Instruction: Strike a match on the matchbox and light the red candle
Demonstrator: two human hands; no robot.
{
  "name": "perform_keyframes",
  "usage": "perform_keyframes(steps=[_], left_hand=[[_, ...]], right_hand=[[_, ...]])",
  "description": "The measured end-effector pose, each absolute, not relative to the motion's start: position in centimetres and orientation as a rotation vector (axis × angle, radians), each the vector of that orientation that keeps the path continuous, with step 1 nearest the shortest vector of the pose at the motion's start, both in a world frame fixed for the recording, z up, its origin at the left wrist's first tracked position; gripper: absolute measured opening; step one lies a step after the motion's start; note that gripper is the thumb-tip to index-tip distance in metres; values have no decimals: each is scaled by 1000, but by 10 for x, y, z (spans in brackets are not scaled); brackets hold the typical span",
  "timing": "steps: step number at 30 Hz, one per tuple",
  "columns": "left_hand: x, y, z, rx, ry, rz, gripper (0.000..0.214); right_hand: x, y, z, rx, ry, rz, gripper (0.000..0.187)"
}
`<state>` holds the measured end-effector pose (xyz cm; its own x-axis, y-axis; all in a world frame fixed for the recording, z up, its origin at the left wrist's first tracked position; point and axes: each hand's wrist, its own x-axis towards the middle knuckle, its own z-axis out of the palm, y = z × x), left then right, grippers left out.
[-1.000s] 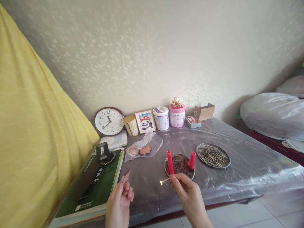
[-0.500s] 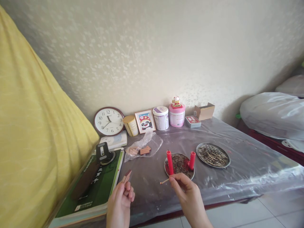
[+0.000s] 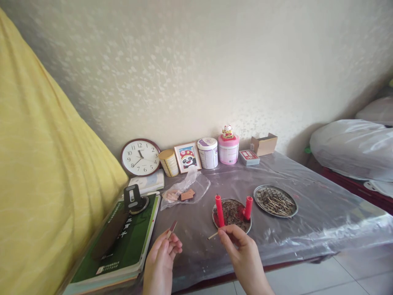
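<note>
My right hand pinches a thin matchstick whose tip points left and shows no flame. It hovers just in front of a round metal plate that holds two red candles, the taller candle on the left and the shorter candle on the right. My left hand holds a small brown matchbox upright between its fingers, a short way left of the match.
A second metal plate with several spent matches lies to the right. A plastic bag, green book, clock, tins, picture frame and boxes line the plastic-covered table. Yellow cloth fills the left.
The match's flame has gone out. My left hand has moved right towards the match and turned the matchbox edge-on. My right hand has stayed nearly in place.
</note>
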<state>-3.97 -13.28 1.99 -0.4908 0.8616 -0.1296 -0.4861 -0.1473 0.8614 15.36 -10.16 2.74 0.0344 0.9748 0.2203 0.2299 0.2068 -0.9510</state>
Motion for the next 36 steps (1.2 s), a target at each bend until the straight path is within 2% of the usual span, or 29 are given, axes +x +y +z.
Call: perform_keyframes(steps=[10,21,29,31,34,36], left_hand=[[-51,-129,7,415,1123,1757,42],[-55,-124,-11,417,1076,1708,38],[-45,-121,-6,468,1167,1704,41],[-38,-122,-3,532,1191,1715,41],[-23,-127,3,679,1228,1708,45],[-11,-131,6,759,1233,1742,44]], right_hand=[[189,-84,35,-1326,-1351,891,32],[303,-33,28,-1778,-1000,542,39],[293,-22,22,-1821,-1085,454,45],[282,-31,25,-1807,-1120,447,42],[251,-54,27,-1730,-1259,552,33],[222,-73,27,-1586,-1396,761,37]])
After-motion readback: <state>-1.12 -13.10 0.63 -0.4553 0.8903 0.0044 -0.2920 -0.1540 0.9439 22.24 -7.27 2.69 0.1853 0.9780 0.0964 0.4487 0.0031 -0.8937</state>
